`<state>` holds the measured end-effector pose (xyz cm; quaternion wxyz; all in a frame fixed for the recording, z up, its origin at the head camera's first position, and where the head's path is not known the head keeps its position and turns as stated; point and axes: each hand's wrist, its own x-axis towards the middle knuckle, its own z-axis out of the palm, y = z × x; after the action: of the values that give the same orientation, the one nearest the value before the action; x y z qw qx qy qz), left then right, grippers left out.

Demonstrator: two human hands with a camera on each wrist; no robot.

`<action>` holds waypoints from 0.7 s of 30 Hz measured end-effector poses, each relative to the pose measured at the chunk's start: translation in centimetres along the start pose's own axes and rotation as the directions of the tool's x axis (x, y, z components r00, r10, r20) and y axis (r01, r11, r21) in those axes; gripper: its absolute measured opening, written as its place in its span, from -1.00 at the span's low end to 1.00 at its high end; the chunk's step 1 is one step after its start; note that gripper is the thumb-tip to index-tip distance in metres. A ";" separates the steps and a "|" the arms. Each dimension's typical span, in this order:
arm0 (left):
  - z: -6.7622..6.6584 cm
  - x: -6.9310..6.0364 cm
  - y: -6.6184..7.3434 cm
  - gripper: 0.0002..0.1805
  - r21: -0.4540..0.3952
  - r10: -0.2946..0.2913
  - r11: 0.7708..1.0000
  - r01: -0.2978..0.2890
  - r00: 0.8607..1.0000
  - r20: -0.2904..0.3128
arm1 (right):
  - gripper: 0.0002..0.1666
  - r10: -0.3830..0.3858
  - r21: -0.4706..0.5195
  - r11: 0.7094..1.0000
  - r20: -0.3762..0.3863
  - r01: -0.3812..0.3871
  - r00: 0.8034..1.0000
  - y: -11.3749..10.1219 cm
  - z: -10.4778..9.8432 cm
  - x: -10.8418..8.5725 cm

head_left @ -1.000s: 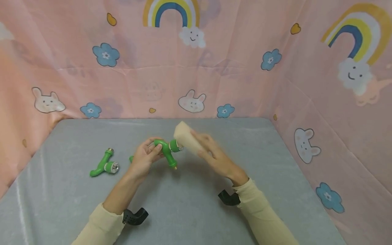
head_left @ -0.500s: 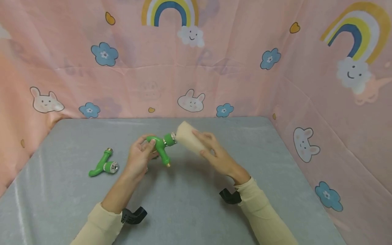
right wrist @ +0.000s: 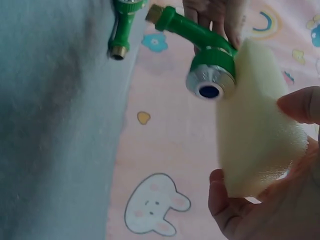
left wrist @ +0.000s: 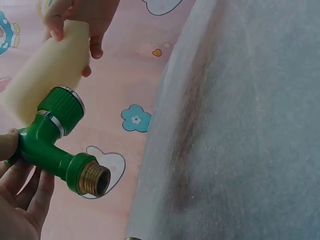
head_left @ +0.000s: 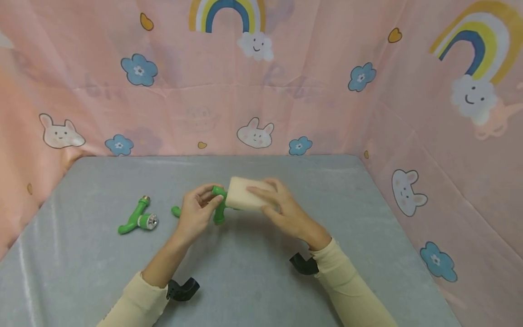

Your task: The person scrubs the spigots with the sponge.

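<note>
Pinch grip of both hands: the left hand (head_left: 196, 210) grasps a green tap (left wrist: 47, 145) between thumb and fingers, and the right hand (head_left: 289, 212) holds a cream sponge (head_left: 241, 195), its thumb on one face and its fingers on another. The forearms enter from the lower corners and converge above the middle of the grey table (head_left: 253, 281), the hands facing each other. In the left wrist view the tap's brass threaded end (left wrist: 97, 180) points away from the palm; in the right wrist view its chrome-ringed handle (right wrist: 210, 82) shows a dark blue centre. The sponge lies against or just beside the tap; exact contact cannot be judged. From the head, the sponge covers the handle, and the left hand partly hides a further tap, whose green curved end (head_left: 175, 211) protrudes beside the wrist. Another tap (head_left: 135, 220) lies on the table, well to the left. Black mounts (head_left: 184, 290) project inward from the cream sleeves (head_left: 135, 302). A pink printed cloth (head_left: 327, 113) hangs behind the table and along its sides
</note>
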<state>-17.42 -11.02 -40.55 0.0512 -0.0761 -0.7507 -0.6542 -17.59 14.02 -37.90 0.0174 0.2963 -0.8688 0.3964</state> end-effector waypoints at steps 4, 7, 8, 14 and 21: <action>-0.1 0.0 0.0 -0.73 0.030 0.006 1.000 -0.006 1.000 -0.025 | -0.36 0.045 -0.029 0.999 0.028 -0.044 0.999 0.1 -0.8 -0.1; -0.3 -0.1 0.0 -0.73 0.050 0.006 0.999 -0.004 0.999 -0.044 | -0.38 0.068 -0.040 0.997 0.044 -0.066 0.997 0.3 -1.6 -0.3; -0.3 -0.1 0.0 -0.73 0.060 0.010 0.998 -0.007 0.999 -0.047 | -0.38 0.072 -0.042 0.997 0.048 -0.070 0.996 0.4 -1.8 -0.3; -0.2 0.1 -0.6 -0.78 0.114 0.081 0.990 -0.081 0.997 0.007 | -0.33 0.061 -0.030 0.998 0.044 -0.060 0.997 0.6 -2.1 -0.4; -0.2 0.1 -0.7 -0.80 0.103 0.100 0.988 -0.111 0.989 0.106 | -0.30 -0.017 -0.001 1.000 0.029 0.017 0.999 0.2 -0.6 0.0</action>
<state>-17.62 -11.27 -41.19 0.0520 -0.1460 -0.7816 -0.6042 -17.87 14.56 -37.59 0.0085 0.3094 -0.8666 0.3915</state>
